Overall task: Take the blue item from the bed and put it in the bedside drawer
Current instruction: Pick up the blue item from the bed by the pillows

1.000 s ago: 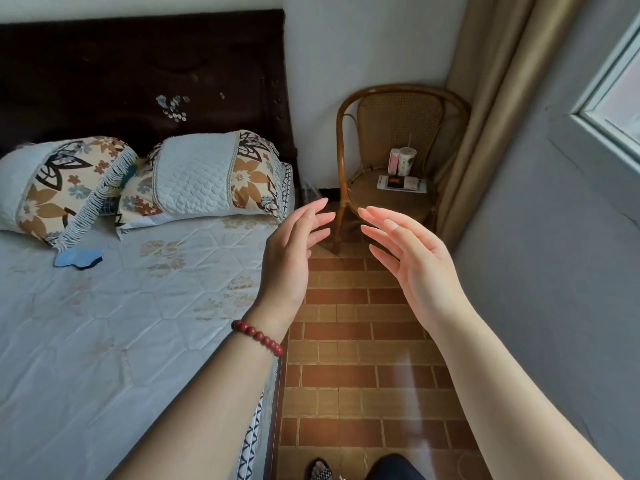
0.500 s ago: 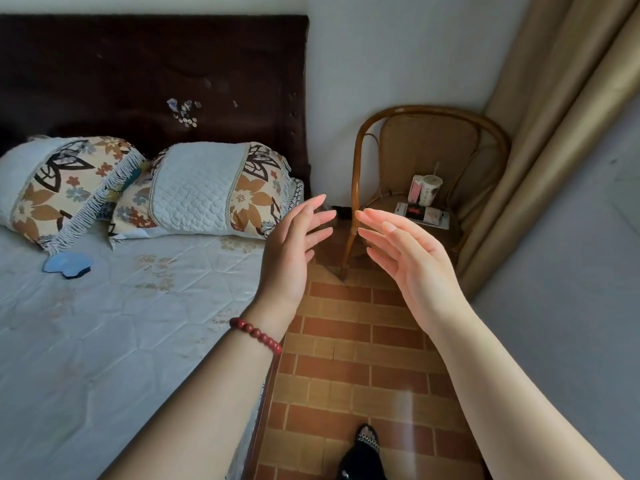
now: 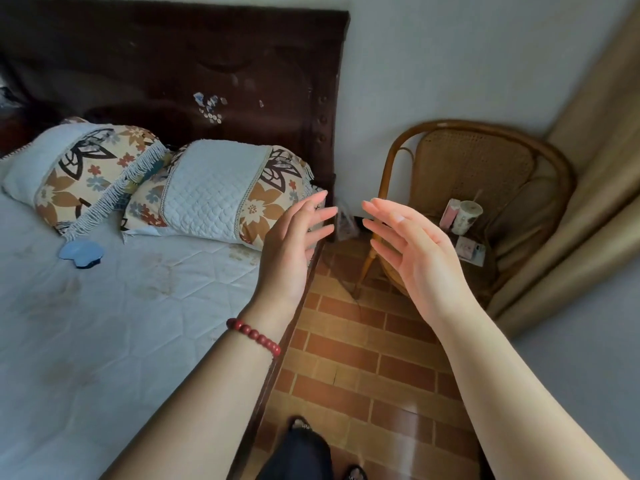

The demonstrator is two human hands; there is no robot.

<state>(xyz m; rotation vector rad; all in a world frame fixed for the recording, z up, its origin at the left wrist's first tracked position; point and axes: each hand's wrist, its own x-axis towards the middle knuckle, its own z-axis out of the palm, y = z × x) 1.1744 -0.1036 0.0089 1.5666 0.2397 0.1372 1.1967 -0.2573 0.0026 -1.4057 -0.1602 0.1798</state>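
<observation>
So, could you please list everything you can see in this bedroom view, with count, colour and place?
blue item: one, light blue, on the bed below the left pillow
pillows: two, pale blue with brown floral print, against the headboard
bed: one, pale quilted mattress, left half of view
headboard: one, dark brown, behind the pillows
chair: one, brown rattan, in the corner
cup: one, white, on the chair seat beside a pink box
curtain: one, beige, right edge
floor: brown brick tiles, between bed and wall
bracelet: one, red beads, on the left wrist
left hand: open, empty, over the bed edge
right hand: open, empty, over the floor

No bedside drawer is in view.
</observation>
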